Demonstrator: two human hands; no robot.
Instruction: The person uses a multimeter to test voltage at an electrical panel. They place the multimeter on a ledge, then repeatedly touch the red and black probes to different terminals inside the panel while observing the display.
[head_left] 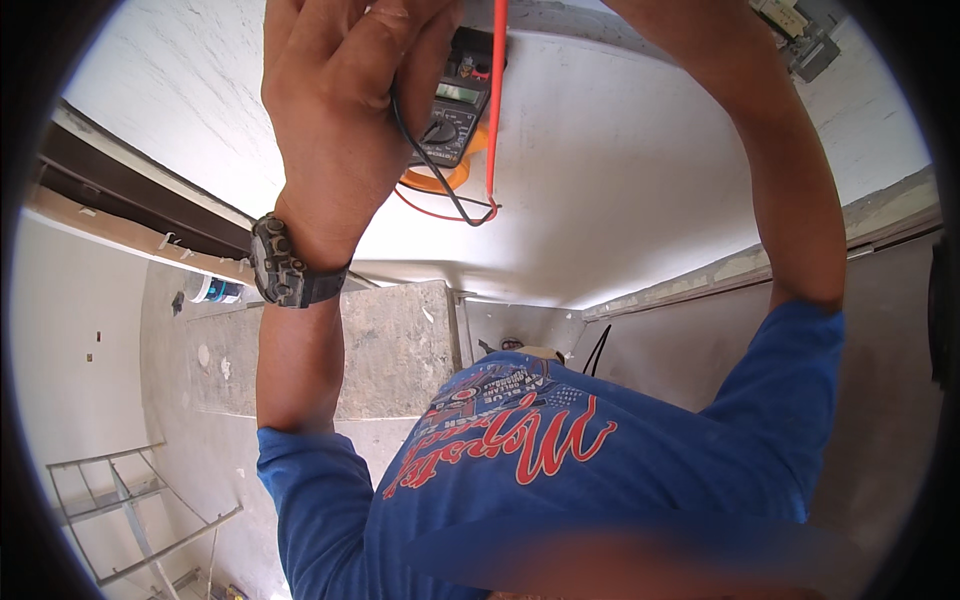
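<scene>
My left hand [335, 110], with a dark chunky watch [283, 262] on its wrist, is raised at the top, back toward me. Its fingers are curled and partly cut off by the upper edge; what they hold is hidden. Beside it, partly covered by it, is a black multimeter [453, 125] with a round dial, a small display and an orange holder [440, 178]. A black test lead [440, 172] loops down from beside my left hand. A red test probe [495, 110] runs upward out of view. My right forearm [790, 170] reaches up; its hand is beyond the upper edge.
A pale wall [620, 150] fills the upper middle, with an electrical fitting [800, 40] at upper right. A dark frame [140, 185] runs along the left. Below are a worn grey slab [370, 340], a white bucket [215, 290] and a metal rack [130, 510].
</scene>
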